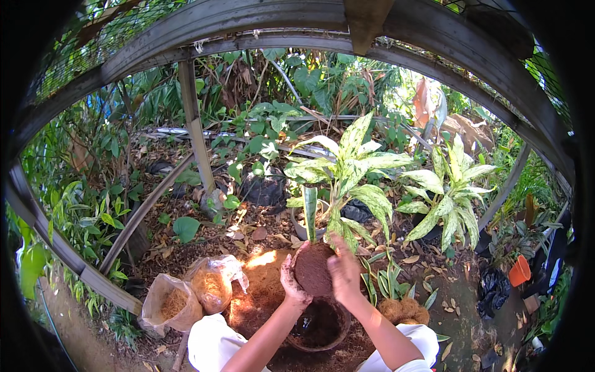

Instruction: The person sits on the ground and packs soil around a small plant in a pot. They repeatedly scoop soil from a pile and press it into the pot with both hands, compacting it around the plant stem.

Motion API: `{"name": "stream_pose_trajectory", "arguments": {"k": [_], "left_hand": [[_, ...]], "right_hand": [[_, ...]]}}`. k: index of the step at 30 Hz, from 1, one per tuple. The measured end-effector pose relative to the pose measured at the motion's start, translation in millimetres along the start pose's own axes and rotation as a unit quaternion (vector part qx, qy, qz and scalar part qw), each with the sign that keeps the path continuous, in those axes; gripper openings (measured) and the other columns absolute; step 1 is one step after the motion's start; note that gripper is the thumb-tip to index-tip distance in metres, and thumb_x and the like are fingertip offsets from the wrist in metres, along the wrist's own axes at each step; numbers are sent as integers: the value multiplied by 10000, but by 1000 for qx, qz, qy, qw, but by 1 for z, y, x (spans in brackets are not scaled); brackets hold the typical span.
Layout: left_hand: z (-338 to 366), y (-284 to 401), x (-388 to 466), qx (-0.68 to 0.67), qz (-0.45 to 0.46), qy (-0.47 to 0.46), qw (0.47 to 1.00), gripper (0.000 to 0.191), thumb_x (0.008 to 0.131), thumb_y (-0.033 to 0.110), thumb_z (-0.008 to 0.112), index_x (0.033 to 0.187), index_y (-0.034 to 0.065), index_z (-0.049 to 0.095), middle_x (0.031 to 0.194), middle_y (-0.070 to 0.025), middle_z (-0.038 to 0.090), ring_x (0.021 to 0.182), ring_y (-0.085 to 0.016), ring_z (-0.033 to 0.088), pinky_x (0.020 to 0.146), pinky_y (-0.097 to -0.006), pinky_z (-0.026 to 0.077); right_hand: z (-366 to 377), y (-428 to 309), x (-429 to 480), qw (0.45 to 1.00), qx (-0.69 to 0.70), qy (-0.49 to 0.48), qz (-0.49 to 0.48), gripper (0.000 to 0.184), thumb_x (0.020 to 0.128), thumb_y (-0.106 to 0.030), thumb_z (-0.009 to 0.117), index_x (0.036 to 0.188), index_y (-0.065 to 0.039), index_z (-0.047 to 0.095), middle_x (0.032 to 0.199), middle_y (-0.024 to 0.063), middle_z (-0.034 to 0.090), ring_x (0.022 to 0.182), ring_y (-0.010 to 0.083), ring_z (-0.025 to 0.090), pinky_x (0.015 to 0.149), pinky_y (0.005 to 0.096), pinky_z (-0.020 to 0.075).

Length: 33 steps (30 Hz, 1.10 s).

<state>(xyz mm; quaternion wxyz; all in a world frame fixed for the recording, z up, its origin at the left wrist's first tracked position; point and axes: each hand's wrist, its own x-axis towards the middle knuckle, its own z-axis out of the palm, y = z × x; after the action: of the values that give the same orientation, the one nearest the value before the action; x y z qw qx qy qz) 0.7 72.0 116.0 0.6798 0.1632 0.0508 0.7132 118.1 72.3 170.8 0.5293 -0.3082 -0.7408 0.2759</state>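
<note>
A rounded ball of dark brown soil or coir (314, 270) rests in my left hand (294, 281), which cups it from the left and below. Out of its top stands a single upright snake plant leaf (310, 211) with pale edges. My right hand (346, 269) is at the ball's right side, blurred, its fingers pointing up; whether it grips or only touches the ball is unclear. Directly below both hands sits a round basin (341, 332) with dark, wet-looking contents, between my knees.
On the left stand a plastic bag of coir fibre (162, 307) and a clear bag of fibre (211, 286). Coir clumps (404, 310) and snake plant cuttings (390, 281) lie right. Variegated potted plants (351, 162) grow ahead. An orange pot (519, 270) is far right, beneath a frame (223, 23).
</note>
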Motion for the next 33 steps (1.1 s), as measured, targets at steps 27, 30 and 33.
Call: {"name": "stream_pose_trajectory", "arguments": {"k": [27,30,33], "left_hand": [[10,-7,-4,-2,-42,45,998,701,894,515,374,1402,35,426,1371,-155,500,1246,-329,488,1091,-444,345],[13,-5,-5,-41,-50,38,997,709,887,521,384,1400,34,428,1374,-151,499,1240,-340,490,1083,-457,353],[14,-3,-6,-34,-67,73,994,699,876,535,400,1373,49,465,1358,-139,514,1222,-326,506,1069,-452,369]], "right_hand": [[-23,-8,10,992,-55,-108,-45,610,999,-480,360,1402,-26,426,1500,146,356,1416,366,252,1162,418,170],[-26,-4,12,978,-77,-193,-33,593,1007,-468,348,1401,-33,430,1481,172,373,1408,356,271,1155,439,179],[-26,-1,11,997,73,-28,-17,576,1002,-490,340,1416,-100,435,1486,140,381,1426,340,232,1154,499,152]]}}
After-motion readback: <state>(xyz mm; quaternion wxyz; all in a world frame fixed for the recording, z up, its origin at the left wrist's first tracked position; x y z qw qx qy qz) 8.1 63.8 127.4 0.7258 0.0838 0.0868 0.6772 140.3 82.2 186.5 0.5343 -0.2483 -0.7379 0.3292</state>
